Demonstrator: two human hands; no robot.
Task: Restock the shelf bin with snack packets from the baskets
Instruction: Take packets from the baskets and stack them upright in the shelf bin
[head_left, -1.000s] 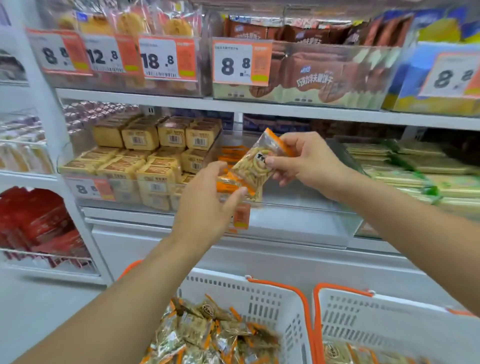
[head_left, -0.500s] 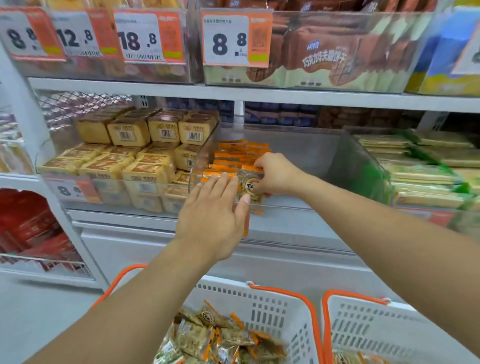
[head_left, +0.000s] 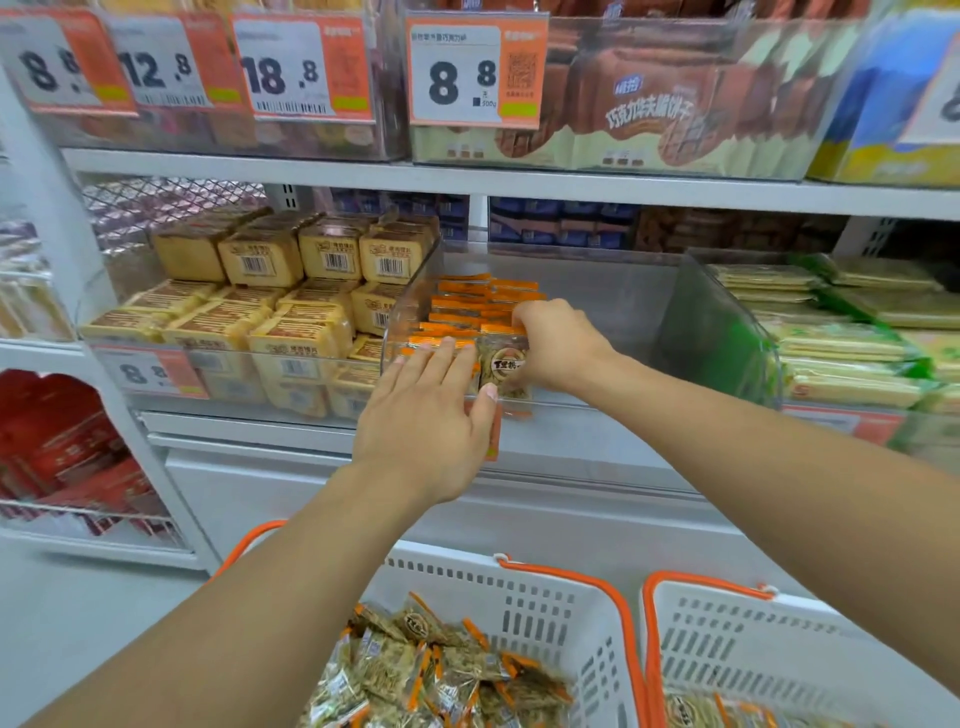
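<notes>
Since the earlier frame the right hand (head_left: 558, 343) has lowered the snack packet (head_left: 506, 371) into the shelf bin (head_left: 613, 291), still pinching its top; the left hand (head_left: 428, 421), fingers straight, presses the bin's front

The packet (head_left: 503, 366) — held aloft a second ago — now stands in the bin (head_left: 597, 291).

Right hand (head_left: 558, 345) holds snack packet (head_left: 503, 370) in bin (head_left: 597, 306); left hand (head_left: 423, 421) flat.

Bright, even store lighting.
Edges bow with wide-angle distortion; price tags (head_left: 306, 65) and right-hand packets are motion-blurred; shadows faint.
</notes>
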